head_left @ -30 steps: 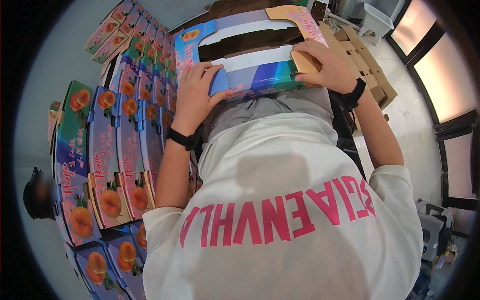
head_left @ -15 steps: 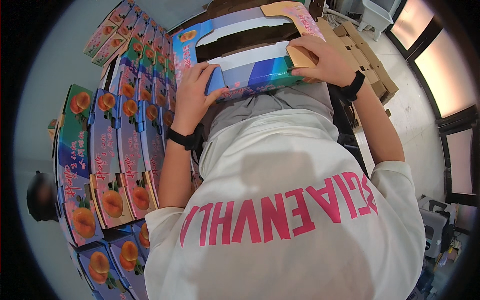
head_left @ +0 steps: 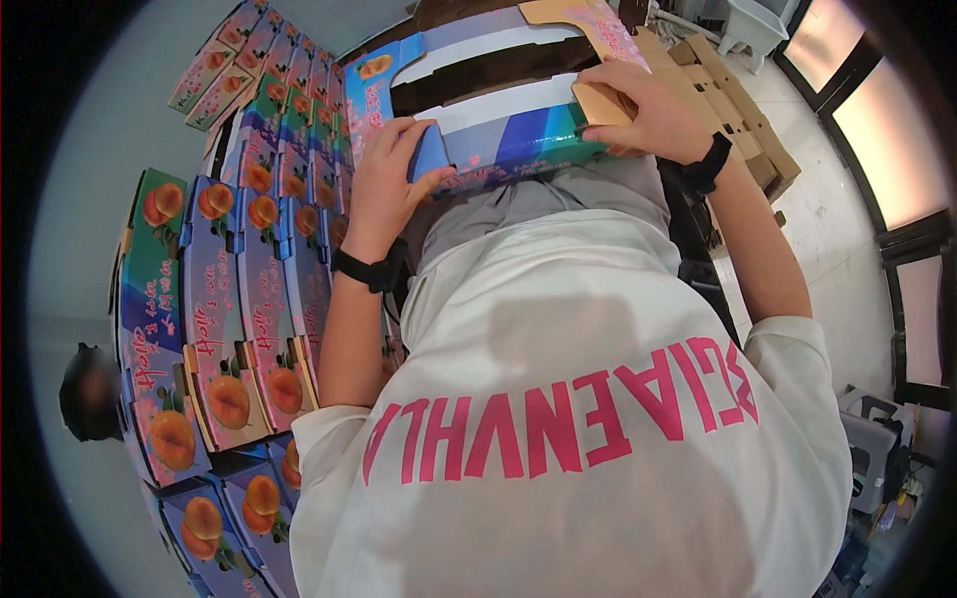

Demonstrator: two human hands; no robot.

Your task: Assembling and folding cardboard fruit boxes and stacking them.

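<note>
A colourful cardboard fruit box (head_left: 533, 140) with a large cut-out in its top rests at my lap, its near side facing me. My left hand (head_left: 384, 179) grips its near left corner, fingers over a blue flap (head_left: 429, 154) and thumb against the front side. At the near right corner my right hand (head_left: 653, 110) holds an orange flap (head_left: 602, 106), thumb on top and other fingertips partly hidden under the edge. Through the cut-out, white inner panels and a dark inside show.
Stacked boxes printed with fruit (head_left: 214, 289) rise along my left. Flattened brown cardboard (head_left: 733, 110) lies beyond my right hand. A white plastic stool (head_left: 753, 32) stands far right, and a grey plastic item (head_left: 869, 448) at the lower right. Another person's head (head_left: 90, 392) shows at the left edge.
Both hands keep their hold on the box corners. My right hand has shifted very slightly, and the whole view has tilted a little.
</note>
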